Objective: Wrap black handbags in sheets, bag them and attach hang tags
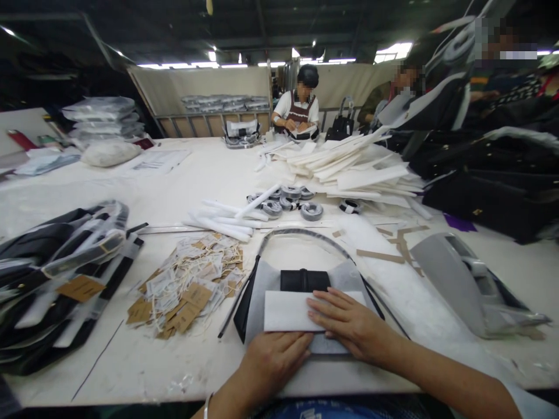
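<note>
A black handbag (244, 314) lies in front of me, its front covered by pale grey wrapping sheet (323, 347) and its wrapped handle (301, 231) arched away from me. The black flap strap (304, 280) shows above a white foam strip (283, 311) laid across the bag. My right hand (349, 323) rests flat on the strip's right part, fingers stretched out. Along the strip's lower edge lies my left hand (279, 355), its fingers extended against the bag and partly overlapped by shadow. Neither hand grasps anything that I can see.
Left of the bag is a pile of brown tags (192, 299) with strings; farther left lie wrapped black bags (65, 279). White foam tubes (222, 221), coiled straps (311, 211) and stacked white sheets (349, 166) lie beyond. A grey wrapped bag (458, 285) lies right. A co-worker (299, 110) sits opposite.
</note>
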Demonstrator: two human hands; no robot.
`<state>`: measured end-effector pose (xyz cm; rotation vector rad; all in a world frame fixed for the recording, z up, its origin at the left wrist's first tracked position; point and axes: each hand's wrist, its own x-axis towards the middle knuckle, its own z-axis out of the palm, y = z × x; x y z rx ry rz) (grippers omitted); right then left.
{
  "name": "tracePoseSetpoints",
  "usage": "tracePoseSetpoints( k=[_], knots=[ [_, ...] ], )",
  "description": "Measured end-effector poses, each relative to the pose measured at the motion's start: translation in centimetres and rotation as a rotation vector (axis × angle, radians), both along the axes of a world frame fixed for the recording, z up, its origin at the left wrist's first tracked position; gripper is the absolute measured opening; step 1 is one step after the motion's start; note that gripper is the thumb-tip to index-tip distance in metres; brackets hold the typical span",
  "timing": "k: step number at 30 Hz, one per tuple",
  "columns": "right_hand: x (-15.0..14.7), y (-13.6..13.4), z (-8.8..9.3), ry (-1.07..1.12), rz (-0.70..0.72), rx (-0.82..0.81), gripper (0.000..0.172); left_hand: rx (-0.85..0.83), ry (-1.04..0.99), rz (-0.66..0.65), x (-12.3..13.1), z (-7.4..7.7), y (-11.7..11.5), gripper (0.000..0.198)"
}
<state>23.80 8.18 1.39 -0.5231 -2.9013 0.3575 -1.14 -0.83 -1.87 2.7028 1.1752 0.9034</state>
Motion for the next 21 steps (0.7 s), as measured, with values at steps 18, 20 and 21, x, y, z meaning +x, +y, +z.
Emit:
tracePoseSetpoints(
  k=[18,20,21],
  knots=[
    [0.2,0.6,2.1,0.319,-0.101,-0.332,0.028,0.056,0.342,0.108,2.0,0.1,1.4,0.080],
    [1.0,1.6,2.8,0.426,-0.225,-0.351,0.025,0.062,0.363,0.120,2.0,0.0,1.2,0.081],
    [1.4,2.2,3.2,0.460,-0.295,-0.328,0.025,0.063,0.373,0.129,2.0,0.0,1.2,0.082]
  ],
)
